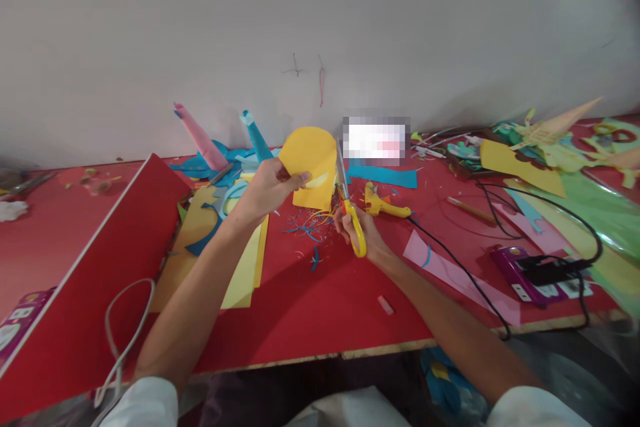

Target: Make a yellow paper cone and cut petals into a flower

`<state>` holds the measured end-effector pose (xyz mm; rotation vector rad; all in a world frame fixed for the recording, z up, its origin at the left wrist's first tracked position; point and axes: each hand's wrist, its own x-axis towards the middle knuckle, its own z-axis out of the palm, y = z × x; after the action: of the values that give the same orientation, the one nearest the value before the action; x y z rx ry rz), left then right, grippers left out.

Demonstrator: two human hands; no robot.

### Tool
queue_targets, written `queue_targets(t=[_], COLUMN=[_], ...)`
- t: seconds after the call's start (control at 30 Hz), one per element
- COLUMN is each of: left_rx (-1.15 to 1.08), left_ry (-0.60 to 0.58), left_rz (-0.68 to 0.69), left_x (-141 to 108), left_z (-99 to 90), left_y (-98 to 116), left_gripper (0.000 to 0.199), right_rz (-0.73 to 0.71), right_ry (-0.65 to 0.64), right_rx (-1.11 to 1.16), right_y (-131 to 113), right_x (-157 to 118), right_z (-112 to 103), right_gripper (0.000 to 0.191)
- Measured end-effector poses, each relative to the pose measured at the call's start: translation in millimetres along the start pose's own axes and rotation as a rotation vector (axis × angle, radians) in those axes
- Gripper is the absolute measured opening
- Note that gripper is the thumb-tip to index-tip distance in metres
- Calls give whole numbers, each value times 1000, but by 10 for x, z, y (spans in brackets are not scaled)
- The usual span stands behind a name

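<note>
We hold a yellow paper piece (pixel 311 147) up above the middle of the red table (pixel 325 327), nearer its back edge than its front edge. Our left hand (pixel 267 188) pinches it near its left side, thumb flat on the face towards us and fingers behind. Our right hand (pixel 373 232) is curled around the yellow handles of the scissors (pixel 351 217), whose blades stand at the paper's right side; we cannot tell whether they are parted.

The paper looks light and fairly stiff, like thin card, likely to crease if squeezed hard and hardly slippery. A flat pinch at the left side, well away from the blades, seems the best hold. Its long axis runs from a straight lower end near us to a rounded end towards the white partition (pixel 225 47) at the table's back edge. The scissors lie nearly parallel, tips towards that edge, handles towards the front. Thin offcuts (pixel 314 236) lie below, mid-table.
</note>
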<state>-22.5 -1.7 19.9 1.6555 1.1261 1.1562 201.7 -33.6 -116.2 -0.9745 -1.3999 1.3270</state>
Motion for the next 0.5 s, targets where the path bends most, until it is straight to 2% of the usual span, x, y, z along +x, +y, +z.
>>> queue_targets(t=[0.1,0.37,0.5], left_rx=[9,89,93], left_ry=[-22,-4,-38], left_rz=[-32,-62,-41], left_x=[-10,-25,-25], left_z=[-27,-146,-195], left_y=[17,134,152], left_gripper=[32,35,37], right_rz=[-41,30,-36], right_ry=[-18,-29,-44], right_rx=[4,6,-57], right_y=[-8,-136,-114], right_x=[-6,9,7], right_z=[-11,-46,-39], right_gripper=[64,62,64])
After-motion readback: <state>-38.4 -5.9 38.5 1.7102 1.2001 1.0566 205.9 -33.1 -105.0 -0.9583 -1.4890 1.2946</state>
